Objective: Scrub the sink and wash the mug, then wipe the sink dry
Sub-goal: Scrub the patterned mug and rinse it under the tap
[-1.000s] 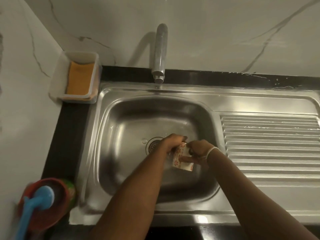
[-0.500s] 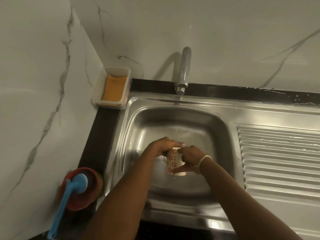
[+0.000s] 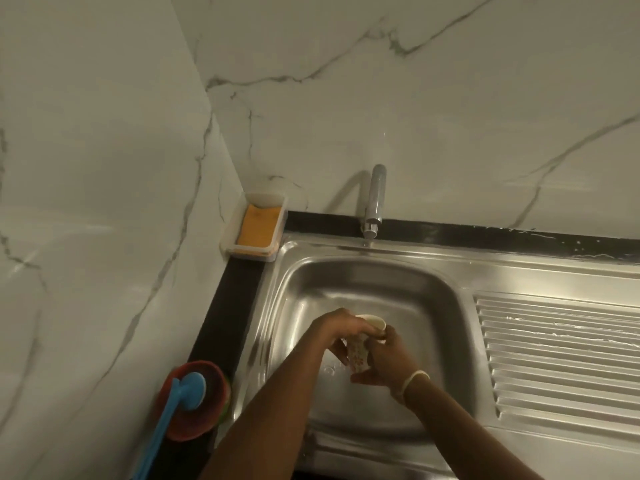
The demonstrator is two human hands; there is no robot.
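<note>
1. The mug [image 3: 358,353], small, pale, with a red floral print, is held over the basin of the steel sink [image 3: 450,271], low above the sink floor, and tilted so its open rim points up and away from the person.
2. The left hand [image 3: 337,329] arches over the rim end; its fingers [image 3: 341,351] curl down the near-left side of the mug wall, grasping it.
3. The right hand [image 3: 384,358] cups the mug from the right and beneath, its fingers closed on the lower body and base. A pale band sits on that wrist.
4. No sponge or cloth shows between either set of fingers and the mug; whether one is tucked inside cannot be told.
5. Handling judgement: likely ceramic, so rigid, moderately weighty for its size and breakable if knocked on the steel. Probably wet and possibly soapy, hence slick.
6. Best hold, as judged: wrap the body with one hand, support the base with the other. A handle is not clearly visible.
7. The tap [image 3: 375,206] stands beyond the fingers, spout above the basin's far edge; flow cannot be confirmed.
8. Left of the fingers on the dark worktop [image 3: 239,306]: a tray holding an orange sponge [image 3: 258,225] farther away, and a red bowl [image 3: 194,400] with a blue brush [image 3: 173,407] nearer the person.
9. Right of the fingers, the ribbed drainboard [image 3: 561,358] carries beads of water.
</note>
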